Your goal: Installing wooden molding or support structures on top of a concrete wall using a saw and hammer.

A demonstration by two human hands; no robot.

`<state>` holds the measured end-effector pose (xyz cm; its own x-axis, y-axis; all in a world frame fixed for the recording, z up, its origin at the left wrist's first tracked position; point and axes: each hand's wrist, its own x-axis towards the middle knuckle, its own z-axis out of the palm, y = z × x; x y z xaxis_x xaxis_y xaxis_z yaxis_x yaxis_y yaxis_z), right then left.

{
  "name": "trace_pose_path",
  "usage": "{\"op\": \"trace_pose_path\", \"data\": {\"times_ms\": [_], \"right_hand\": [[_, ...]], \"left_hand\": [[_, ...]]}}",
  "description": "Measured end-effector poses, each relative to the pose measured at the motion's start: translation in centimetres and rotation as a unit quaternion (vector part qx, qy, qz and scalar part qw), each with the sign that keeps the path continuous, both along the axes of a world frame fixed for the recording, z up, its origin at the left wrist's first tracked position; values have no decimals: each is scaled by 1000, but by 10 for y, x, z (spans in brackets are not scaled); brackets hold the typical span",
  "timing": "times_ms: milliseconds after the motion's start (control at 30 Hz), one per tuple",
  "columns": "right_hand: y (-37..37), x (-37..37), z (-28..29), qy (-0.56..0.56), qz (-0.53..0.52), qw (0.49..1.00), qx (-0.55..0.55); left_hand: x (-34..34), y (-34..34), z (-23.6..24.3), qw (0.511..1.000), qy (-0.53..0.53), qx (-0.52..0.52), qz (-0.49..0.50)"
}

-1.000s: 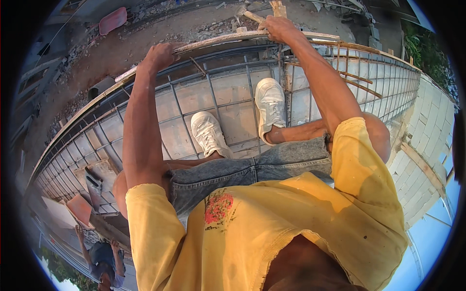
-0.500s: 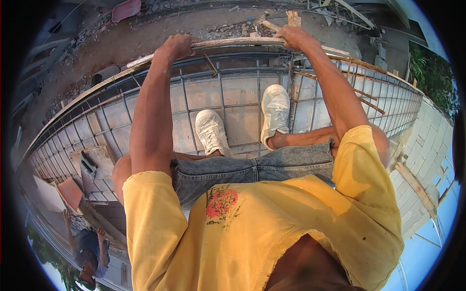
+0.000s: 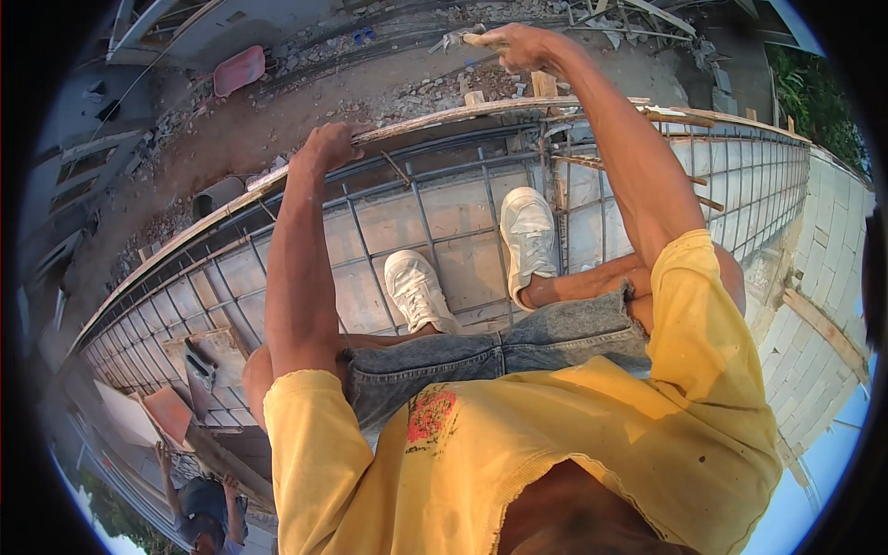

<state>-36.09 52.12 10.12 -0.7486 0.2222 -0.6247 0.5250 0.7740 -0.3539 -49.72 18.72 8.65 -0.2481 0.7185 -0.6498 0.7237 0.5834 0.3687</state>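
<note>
My left hand is closed over the top edge of a long wooden board, which runs across in front of me. Beyond the board, my right hand is raised off it and grips a hammer by its wooden handle. The hammer's head points left and blurs into the rubble behind. A short wooden stake stands up at the board just below my right hand. Against the inner side of the board is a grid of steel rebar, and my white shoes rest within it.
A trowel lies on a wooden board at the left. Another person is at the lower left. A red wheelbarrow tray sits on the rubble-strewn ground beyond. Rusty bars stick out at right, near a block wall.
My right hand has lifted off the board with the hammer and swung outward and left. My left hand stays on the board. The view has shifted slightly.
</note>
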Motion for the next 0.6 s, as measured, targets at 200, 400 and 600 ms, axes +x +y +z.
{"op": "trace_pose_path", "data": {"times_ms": [200,400,600], "right_hand": [[-16,-68,25,35,-97,991,90],[-19,-65,-29,-18,-50,966,252],[-21,-17,-70,-15,-142,974,174]], "left_hand": [[-5,-10,-10,1000,13,23,-6],[-4,-16,-10,999,-7,26,22],[-5,-19,7,998,-3,54,21]]}}
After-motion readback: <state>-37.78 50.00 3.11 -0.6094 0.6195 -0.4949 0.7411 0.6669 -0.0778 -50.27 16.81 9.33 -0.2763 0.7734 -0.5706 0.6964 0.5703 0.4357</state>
